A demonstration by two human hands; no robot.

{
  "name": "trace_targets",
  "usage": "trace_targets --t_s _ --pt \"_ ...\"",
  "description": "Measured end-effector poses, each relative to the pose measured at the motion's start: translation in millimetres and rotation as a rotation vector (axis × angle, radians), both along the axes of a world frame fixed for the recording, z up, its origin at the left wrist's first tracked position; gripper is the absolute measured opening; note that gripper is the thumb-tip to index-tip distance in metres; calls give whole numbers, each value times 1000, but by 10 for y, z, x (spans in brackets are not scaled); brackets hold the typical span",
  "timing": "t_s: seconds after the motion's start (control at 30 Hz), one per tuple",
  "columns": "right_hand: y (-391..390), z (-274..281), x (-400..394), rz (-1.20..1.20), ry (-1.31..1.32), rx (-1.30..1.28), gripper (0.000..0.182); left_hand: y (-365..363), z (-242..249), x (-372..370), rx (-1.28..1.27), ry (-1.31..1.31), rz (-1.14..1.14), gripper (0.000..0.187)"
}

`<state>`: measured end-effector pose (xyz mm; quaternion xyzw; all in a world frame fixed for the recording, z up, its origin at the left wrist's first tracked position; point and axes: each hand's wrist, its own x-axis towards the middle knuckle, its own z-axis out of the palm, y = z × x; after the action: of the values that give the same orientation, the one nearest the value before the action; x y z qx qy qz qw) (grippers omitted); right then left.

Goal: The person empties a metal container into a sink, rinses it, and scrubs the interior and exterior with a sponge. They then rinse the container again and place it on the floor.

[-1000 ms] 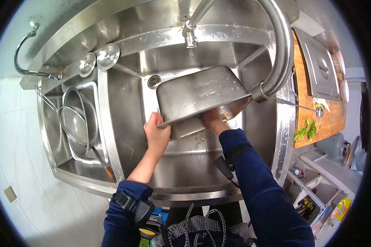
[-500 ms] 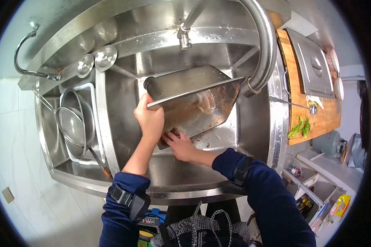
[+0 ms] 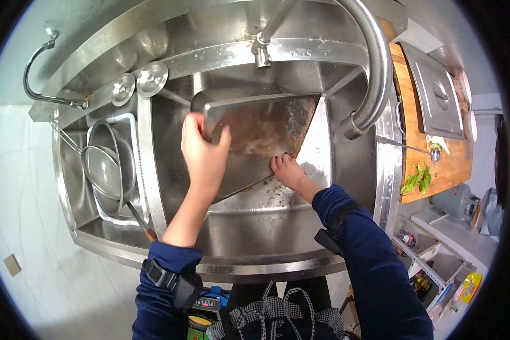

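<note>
Both hands, left [image 3: 201, 150] and right [image 3: 289, 171], seem to grip the soiled pan's [image 3: 255, 127] edges, apparently steadying its tilt.

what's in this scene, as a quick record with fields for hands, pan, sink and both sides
left hand: at the pan's upper left corner, blurred, grip unclear
right hand: fingertips at its near side
metal pan: tilted in the sink, inside facing the person
pan inside: brown residue
sink: wet, dark bits beside the pan
left side: strainer over a white tray
right side: wooden board bearing a metal lid and leafy greens
</note>
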<state>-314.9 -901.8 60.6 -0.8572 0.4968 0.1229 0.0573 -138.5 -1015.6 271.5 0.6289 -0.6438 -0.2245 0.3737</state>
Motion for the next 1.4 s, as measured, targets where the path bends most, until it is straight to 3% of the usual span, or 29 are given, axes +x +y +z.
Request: trace_targets --t_s 0.07,0.13,0.23,0.3,0.33,0.4,0.43,0.5,0.63,0.67,0.73,0.83,0.9,0.93,1.03,1.1,1.13,1.2,1.27,1.37,1.4 --pt "-18 39 28 -15 -92 61 38 298 -196 295 109 -179 -3 33" --pt "-12 138 61 -39 -186 127 38 620 -502 661 354 -194 35 13" --pt "-67 335 13 -50 -326 341 45 647 -432 634 296 -182 -1 9" --pt "-238 312 -80 -66 -634 578 59 566 -248 535 192 -194 -82 10" --pt "-366 315 -105 -57 -633 576 59 572 -237 533 188 -195 -74 10" --pt "-613 419 -147 -424 -950 728 56 606 -232 530 220 -195 -118 11" --pt "-690 394 -98 -425 -952 735 56 640 -193 512 226 -200 -138 12" --pt "-820 267 10 -423 -472 105 46 701 -153 468 240 -225 -168 12" --pt "-593 -367 149 -500 -272 -29 35 714 -139 390 237 -240 -197 13" --pt "-497 -351 231 -498 -276 -20 35 730 -147 401 230 -244 -194 13" --pt "-297 -238 427 -420 -248 318 37 755 -163 415 238 -251 -188 13" --pt "-23 -345 681 -408 -436 526 38 732 -180 406 202 -235 -172 13" --pt "-33 -329 783 -581 -984 843 39 729 -198 425 176 -229 -161 13" --pt "32 -304 820 -580 -986 843 39 732 -203 424 182 -240 -160 13" --pt "180 606 941 -606 -1106 652 40 719 -183 423 192 -248 -149 13" --pt "381 1130 1089 -768 -1108 249 42 725 -185 414 198 -243 -145 13" --pt "410 1195 1080 -769 -1105 244 42 732 -208 418 218 -251 -140 12" --pt "431 1254 1060 -617 -1059 126 43 707 -242 436 233 -258 -140 12" --pt "570 894 899 -597 -1009 134 44 663 -263 499 291 -292 -97 10" --pt "832 366 467 -575 -789 169 46 523 -192 528 343 -327 -126 12" --pt "825 322 301 -399 -551 173 47 486 -188 523 358 -358 -155 13"
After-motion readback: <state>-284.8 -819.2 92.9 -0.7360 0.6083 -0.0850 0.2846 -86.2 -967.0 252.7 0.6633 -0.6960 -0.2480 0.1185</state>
